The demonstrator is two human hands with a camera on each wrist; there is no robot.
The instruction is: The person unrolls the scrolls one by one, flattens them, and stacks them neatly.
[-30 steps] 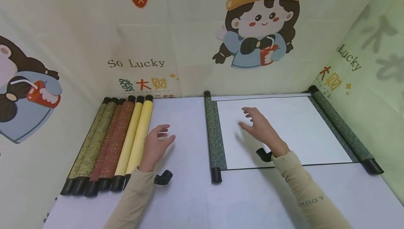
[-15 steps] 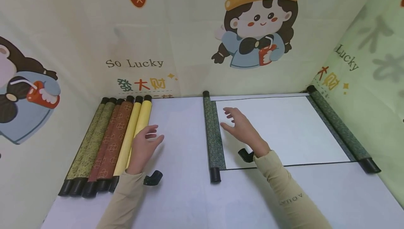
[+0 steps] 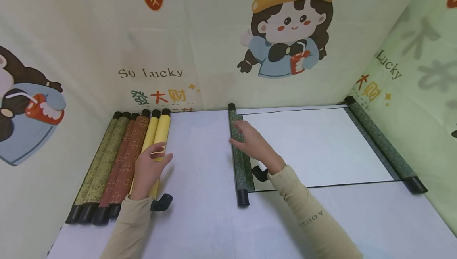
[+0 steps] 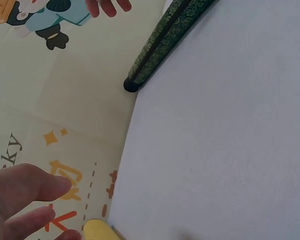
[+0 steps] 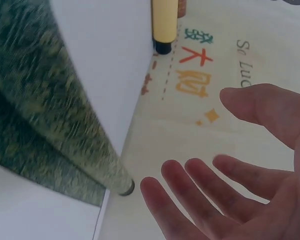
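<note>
A scroll lies unrolled on the right of the table, its blank white sheet [image 3: 314,144] between a green-patterned left roller [image 3: 237,160] and a thicker right roller [image 3: 382,144]. Over that left roller hovers my right hand [image 3: 253,142], fingers loosely bent and holding nothing. My left hand [image 3: 148,169] hangs above the yellow scrolls [image 3: 162,130], its thumb and fingers apart. In the right wrist view the green roller [image 5: 65,120] passes beside the spread fingers [image 5: 180,195]. The left wrist view shows my left thumb [image 4: 45,185] with nothing in its grasp.
Left of the yellow pair lie two red-brown scrolls [image 3: 130,152] and two olive scrolls [image 3: 101,160], side by side with black end caps. A printed cloth wall [image 3: 207,52] stands behind the table [image 3: 203,219]. A black strap end shows at each wrist.
Both hands have moved left, the right from above the white sheet to the left roller, the left further over the yellow scrolls. The scrolls lie as before.
</note>
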